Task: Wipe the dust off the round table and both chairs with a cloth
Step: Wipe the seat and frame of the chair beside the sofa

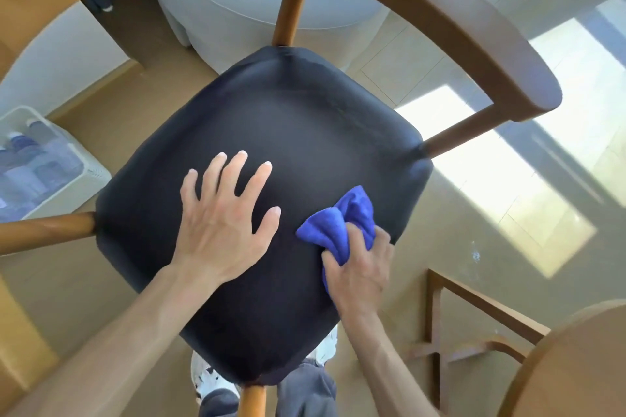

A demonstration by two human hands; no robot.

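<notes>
Both forearms low in frame: my left hand (225, 220) flat, fingers spread on chair seat (271, 132); right hand (359, 267) bunches blue cloth (338, 223), frame centre-right. Seat wiping underway; counter (576, 369), other chair unjudgeable.

A home dining corner: a wooden armchair (440, 10) with a dark padded seat (305, 118), a round wooden counter (576, 366), sunlit tiled floor (508, 196), and a white bin (50, 162).
</notes>
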